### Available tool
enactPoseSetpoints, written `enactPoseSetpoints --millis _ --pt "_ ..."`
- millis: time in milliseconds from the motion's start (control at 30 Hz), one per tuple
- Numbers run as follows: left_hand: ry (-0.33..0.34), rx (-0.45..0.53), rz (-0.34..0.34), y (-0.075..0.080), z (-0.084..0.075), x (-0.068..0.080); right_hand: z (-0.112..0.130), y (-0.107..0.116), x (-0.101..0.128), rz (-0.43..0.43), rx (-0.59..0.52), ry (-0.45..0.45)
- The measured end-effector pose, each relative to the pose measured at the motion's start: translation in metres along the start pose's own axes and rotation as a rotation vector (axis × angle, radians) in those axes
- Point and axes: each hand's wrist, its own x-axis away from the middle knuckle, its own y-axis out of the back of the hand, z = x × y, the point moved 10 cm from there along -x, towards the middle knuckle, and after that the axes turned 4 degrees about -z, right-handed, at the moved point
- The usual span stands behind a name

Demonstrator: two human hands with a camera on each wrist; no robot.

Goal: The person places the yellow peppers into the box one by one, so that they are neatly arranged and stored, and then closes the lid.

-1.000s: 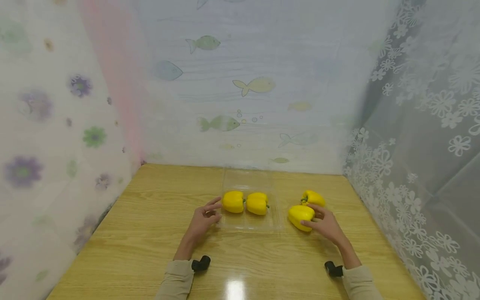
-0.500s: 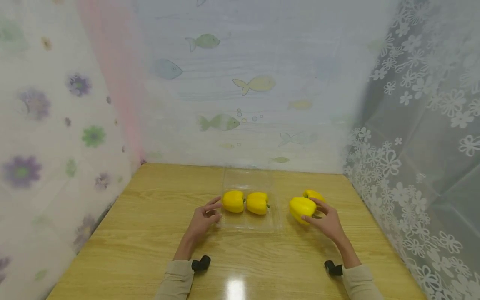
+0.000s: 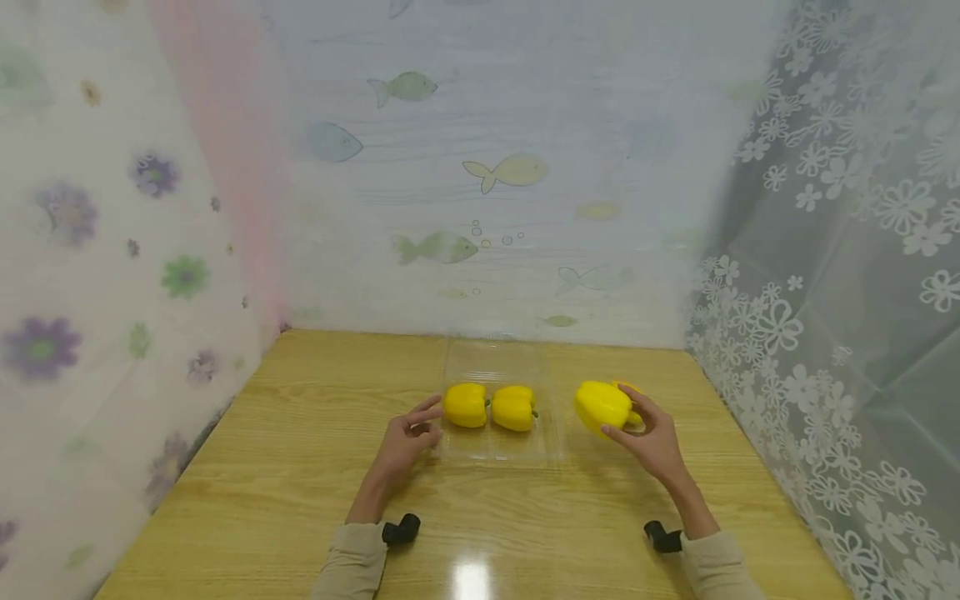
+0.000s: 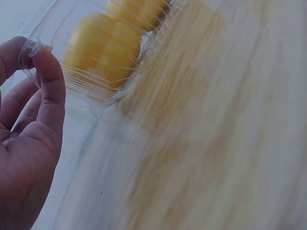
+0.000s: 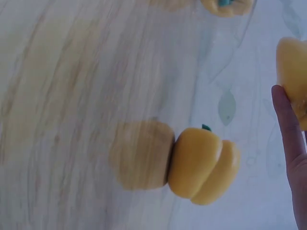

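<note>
My right hand (image 3: pixel 654 440) grips a yellow bell pepper (image 3: pixel 602 406) between thumb and fingers, raised over the table right of a clear plastic clamshell box (image 3: pixel 501 455). Only part of this pepper shows at the right edge of the right wrist view. Another yellow bell pepper (image 5: pixel 201 165) lies on the table, mostly hidden behind the held one in the head view. Inside the box, two yellow bell peppers, a left one (image 3: pixel 465 406) and a right one (image 3: pixel 513 408), sit side by side. Thumb and finger of my left hand (image 4: pixel 36 115) pinch the box's left rim.
The box's clear lid (image 3: pixel 491 358) is folded back toward the rear wall. A wood-grain table (image 3: pixel 337 358) is bounded by a fish-print curtain (image 3: pixel 517 208) behind and flowered curtains on both sides. Black camera mounts (image 3: pixel 401 530) sit at both wrists.
The right hand has raised its pepper off the table and turned it, and it now covers most of the pepper behind. The left hand stays at the box.
</note>
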Motion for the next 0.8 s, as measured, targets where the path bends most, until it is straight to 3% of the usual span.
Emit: enactPoseSetpoints --millis 300,600,800 --pt "0.008 -0.016 -0.004 0.001 0.002 0.001 0.024 -0.012 0.002 0.003 -0.068 0.084" --pt "0.004 -0.019 -0.008 0.001 0.001 0.002 0.05 -0.031 0.004 0.071 -0.114 0.188" --pt "0.013 -0.014 -0.014 0.0 0.0 0.0 0.057 -0.047 0.004 0.119 -0.145 0.202"
